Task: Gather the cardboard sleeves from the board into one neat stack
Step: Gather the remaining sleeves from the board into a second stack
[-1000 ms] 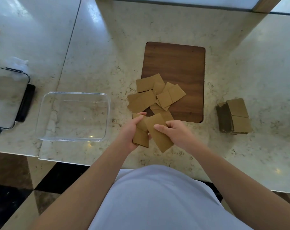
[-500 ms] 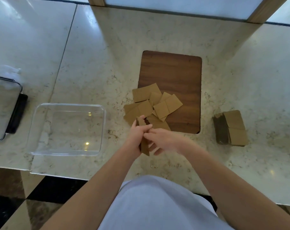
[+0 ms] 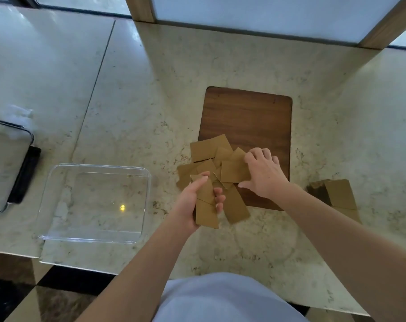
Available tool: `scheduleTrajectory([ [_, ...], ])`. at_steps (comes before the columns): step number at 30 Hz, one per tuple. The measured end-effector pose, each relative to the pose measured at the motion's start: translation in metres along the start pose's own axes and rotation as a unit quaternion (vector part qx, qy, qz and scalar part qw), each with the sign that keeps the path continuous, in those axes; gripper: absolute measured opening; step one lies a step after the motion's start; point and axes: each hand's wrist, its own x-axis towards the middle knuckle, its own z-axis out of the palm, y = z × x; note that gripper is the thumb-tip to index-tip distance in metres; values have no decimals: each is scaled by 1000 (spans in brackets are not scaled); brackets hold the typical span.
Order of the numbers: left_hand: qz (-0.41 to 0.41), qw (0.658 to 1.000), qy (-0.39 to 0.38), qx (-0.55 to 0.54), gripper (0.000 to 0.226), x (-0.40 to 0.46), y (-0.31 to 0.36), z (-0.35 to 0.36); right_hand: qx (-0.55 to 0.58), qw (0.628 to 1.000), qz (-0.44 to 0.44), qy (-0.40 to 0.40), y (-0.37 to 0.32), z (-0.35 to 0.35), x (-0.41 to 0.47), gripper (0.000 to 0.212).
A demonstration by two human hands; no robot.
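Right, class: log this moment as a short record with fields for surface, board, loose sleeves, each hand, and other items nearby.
surface: marble counter
board: dark wooden board, flat on the counter
loose sleeves: messy overlapping pile of cardboard sleeves at the board's near left corner, partly spilling onto the counter
left hand: holds a few gathered sleeves upright
right hand: pressed on a sleeve in the pile
other items: empty clear container to the left; separate cardboard stack to the right

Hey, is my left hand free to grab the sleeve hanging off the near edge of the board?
Probably not cleanly. The left hand is already gripping collected sleeves, though the overhanging sleeve lies uncovered right beside its fingers.
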Motion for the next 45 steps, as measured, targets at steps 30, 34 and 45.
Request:
scheduleTrajectory([
  [30, -69, 973, -200, -89, 59, -11, -5, -18, 98, 985, 145, -7, -9, 1, 22, 102],
  [34, 1, 982, -174, -72, 77, -8, -4, -26, 165, 969, 177, 53, -9, 13, 22, 79],
  [45, 18, 999, -27, -3, 30, -7, -6, -20, 439, 893, 98, -1, -8, -33, -25, 24],
])
